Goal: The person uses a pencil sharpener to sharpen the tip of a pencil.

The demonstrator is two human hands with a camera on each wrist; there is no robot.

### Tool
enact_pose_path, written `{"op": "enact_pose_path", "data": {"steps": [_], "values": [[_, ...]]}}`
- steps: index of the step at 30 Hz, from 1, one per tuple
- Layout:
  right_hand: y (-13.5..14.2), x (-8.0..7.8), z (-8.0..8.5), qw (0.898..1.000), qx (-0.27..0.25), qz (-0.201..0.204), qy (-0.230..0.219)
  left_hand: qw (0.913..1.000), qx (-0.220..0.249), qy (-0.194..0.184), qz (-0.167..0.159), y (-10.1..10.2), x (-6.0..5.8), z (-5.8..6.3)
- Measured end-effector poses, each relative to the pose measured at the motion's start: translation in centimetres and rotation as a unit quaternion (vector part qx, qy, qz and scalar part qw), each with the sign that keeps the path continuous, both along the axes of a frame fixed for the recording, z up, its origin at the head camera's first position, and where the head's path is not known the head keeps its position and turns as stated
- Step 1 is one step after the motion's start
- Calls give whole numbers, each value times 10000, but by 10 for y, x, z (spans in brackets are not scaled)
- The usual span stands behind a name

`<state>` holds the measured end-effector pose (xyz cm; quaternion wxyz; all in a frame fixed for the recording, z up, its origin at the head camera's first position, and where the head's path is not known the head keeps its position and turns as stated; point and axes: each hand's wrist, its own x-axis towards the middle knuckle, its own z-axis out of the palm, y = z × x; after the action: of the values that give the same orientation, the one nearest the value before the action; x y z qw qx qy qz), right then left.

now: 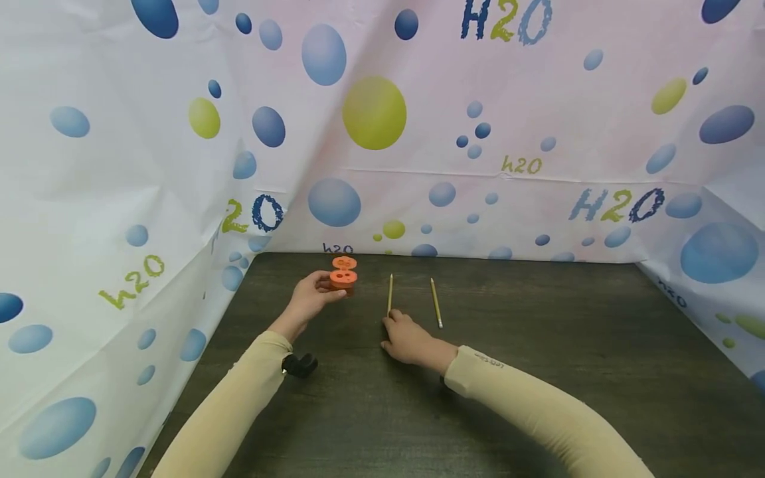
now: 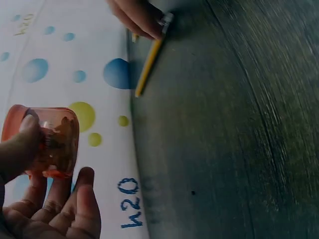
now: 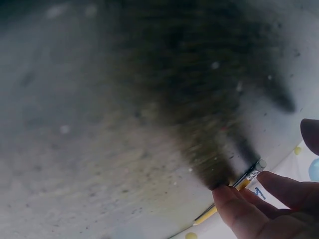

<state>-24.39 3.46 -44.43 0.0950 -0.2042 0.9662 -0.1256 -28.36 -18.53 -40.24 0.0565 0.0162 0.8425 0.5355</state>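
My left hand [image 1: 306,299] grips an orange pencil sharpener [image 1: 343,277] by its see-through body, thumb on one side and fingers on the other. Its lid stands flipped up, and two holes show in the top. In the left wrist view, the sharpener [image 2: 60,142] has dark parts inside the body. My right hand [image 1: 409,337] reaches over the table, its fingertips touching a yellow pencil [image 1: 390,292] near the eraser end. In the right wrist view, the thumb [image 3: 310,134] is apart from that pencil [image 3: 205,215]. To the right lies a second yellow pencil [image 1: 435,303].
The dark wooden table [image 1: 538,345] runs back to a white sheet [image 1: 418,199] printed with blue and green dots and lettering. The same sheet hangs along the left and right sides. A black strap piece [image 1: 300,365] sits at my left wrist.
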Motion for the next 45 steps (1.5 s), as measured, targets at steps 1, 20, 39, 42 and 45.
{"op": "enact_pose_path", "data": {"steps": [1,20,39,42,45], "values": [[0,0,0,10000,3,8,-5,10000,-84,26,17,1,-2,-2],[1,8,3,9995,262,-155,49,9955,-896,-10,307,2,-23,-23],[0,8,3,9991,352,-254,6,9951,-950,-69,277,-2,-40,-38],[0,7,2,9990,357,-259,26,9955,-922,-61,233,-3,-41,-37],[1,8,2,9990,370,-268,0,9948,-1004,-20,152,-3,-43,-37]]}}
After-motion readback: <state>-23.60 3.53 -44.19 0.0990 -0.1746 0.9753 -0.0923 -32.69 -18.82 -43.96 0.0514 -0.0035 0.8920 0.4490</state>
